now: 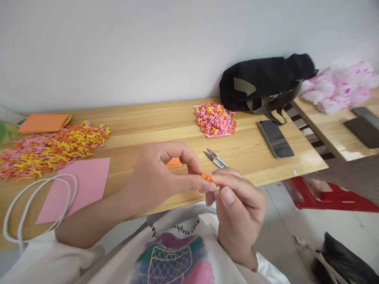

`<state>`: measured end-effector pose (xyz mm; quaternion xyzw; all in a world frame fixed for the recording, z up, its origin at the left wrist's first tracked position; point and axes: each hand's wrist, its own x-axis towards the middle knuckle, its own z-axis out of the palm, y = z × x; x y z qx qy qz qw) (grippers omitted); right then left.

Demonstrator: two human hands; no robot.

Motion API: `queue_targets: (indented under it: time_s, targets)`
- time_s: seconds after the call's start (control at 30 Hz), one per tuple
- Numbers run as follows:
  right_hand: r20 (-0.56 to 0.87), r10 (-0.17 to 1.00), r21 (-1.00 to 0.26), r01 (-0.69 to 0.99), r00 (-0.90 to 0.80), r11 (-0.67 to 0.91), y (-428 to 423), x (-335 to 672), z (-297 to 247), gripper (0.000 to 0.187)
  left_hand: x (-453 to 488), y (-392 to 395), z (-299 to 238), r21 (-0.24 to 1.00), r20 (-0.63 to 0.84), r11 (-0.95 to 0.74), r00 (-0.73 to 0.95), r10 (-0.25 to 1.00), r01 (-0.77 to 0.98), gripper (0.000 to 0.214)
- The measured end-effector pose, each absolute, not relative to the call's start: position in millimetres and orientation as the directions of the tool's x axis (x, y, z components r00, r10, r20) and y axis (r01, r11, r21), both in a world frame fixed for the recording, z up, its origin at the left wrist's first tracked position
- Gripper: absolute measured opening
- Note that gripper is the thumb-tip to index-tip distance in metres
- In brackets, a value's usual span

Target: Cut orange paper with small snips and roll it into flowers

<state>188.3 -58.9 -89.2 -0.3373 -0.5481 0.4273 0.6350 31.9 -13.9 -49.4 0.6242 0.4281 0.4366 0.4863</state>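
Observation:
Between the thumb and index finger of my left hand (166, 173) is a small knobbly orange piece (209, 177); its exact kind is too small to make out. My right hand (241, 213) is closed just to the right, its index fingertip touching the piece. Whatever the right thumb and fingers pinch is hidden. Just beyond my hands lie blue-handled thread snips (215, 158), blades apart. An orange paper piece (175, 162) shows partly behind my left hand. Farther back, a heap of small pink, orange and yellow pieces (215, 120) rests on a pink sheet.
A larger loose pile of similar slender pieces (59, 148) spreads at left, near an orange pad (44, 123), a pink sheet (89, 185) and a white cable (20, 228). At right are a phone (276, 139) and black bag (266, 81). A red stool (328, 197) stands below.

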Motion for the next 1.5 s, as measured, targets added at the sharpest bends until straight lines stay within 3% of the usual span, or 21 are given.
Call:
queue_targets:
  time_s: [0.2,0.67,0.77,0.87,1.0,1.13,1.27,1.4,1.5]
  targets:
    - [0.385,0.923,-0.905,-0.205,-0.018,0.373,-57.8,190.0,-90.2,0.024,33.8,-10.6,-50.4,0.996,0.092,-0.090,0.339,0.936,-0.022,0.021]
    - [0.359,0.918,-0.918,-0.241,-0.171,0.314,-52.6,189.5,-90.0,0.031,35.6,-6.8,-55.1,0.996,0.083,-0.092,0.435,0.897,0.000,0.034]
    - [0.295,0.928,-0.935,-0.267,-0.225,0.232,-51.9,188.9,-94.3,0.044,36.3,-4.4,-57.4,0.998,0.066,-0.068,0.431,0.900,-0.011,0.036]
    - [0.226,0.915,-0.928,-0.360,-0.335,0.098,-51.5,186.8,-102.2,0.059,38.2,-4.1,-58.3,0.997,-0.033,0.062,0.444,0.895,-0.051,0.039]
    - [0.155,0.855,-0.891,-0.445,-0.495,-0.096,-49.0,178.7,-114.6,0.081,43.0,-2.1,-59.4,0.994,-0.098,0.106,0.388,0.916,0.002,0.045]
    - [0.119,0.777,-0.889,-0.414,-0.619,-0.194,-46.8,167.7,-121.2,0.107,46.1,4.4,-64.6,0.990,-0.139,0.124,0.350,0.926,0.065,0.044]
    - [0.082,0.823,-0.942,-0.313,-0.562,-0.120,-50.1,156.1,-122.3,0.111,46.6,9.1,-67.8,0.976,-0.202,0.162,0.325,0.924,0.145,0.049]
    - [0.091,0.918,-0.928,-0.368,-0.385,-0.062,-50.1,142.8,-132.9,0.109,49.2,11.7,-71.3,0.978,-0.188,0.154,0.279,0.942,0.140,0.049]
    - [0.022,0.959,-0.917,-0.388,-0.283,-0.093,-39.9,138.8,-146.2,0.106,51.9,20.3,-85.4,0.972,-0.229,0.200,0.306,0.924,0.122,0.049]
